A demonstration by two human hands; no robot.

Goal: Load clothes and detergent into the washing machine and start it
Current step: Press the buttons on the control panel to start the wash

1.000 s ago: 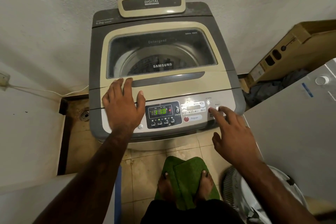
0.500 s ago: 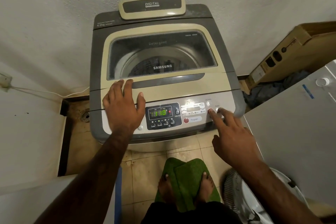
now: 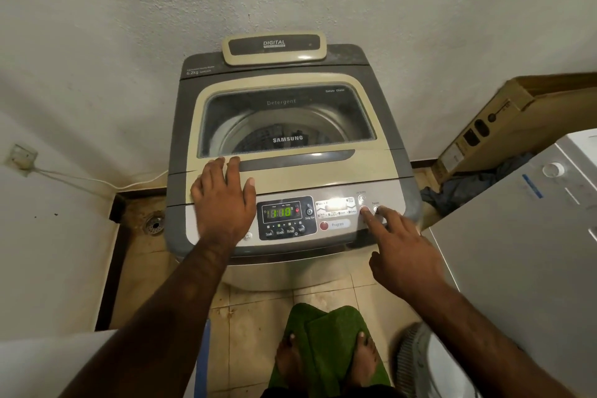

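Bare feet on green folded mat (image 3: 326, 342) nearest. Right hand (image 3: 403, 255): index finger extended onto red button (image 3: 364, 209) at panel's right end, holding nothing. Left hand (image 3: 223, 200) flat, fingers spread, across closed lid's front edge, gripping nothing.

Risk: fingertip slides sideways onto adjacent round power button (image 3: 375, 209), shutting machine off.

Grey-and-cream top-loading washing machine (image 3: 397, 171) stands against white wall; green display (image 3: 280, 212) reads 1:10; dark load dimly visible through glass lid (image 3: 284, 119).

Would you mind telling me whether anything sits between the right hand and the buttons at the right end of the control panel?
Nothing visible does: the right hand has its fingers already on the buttons.
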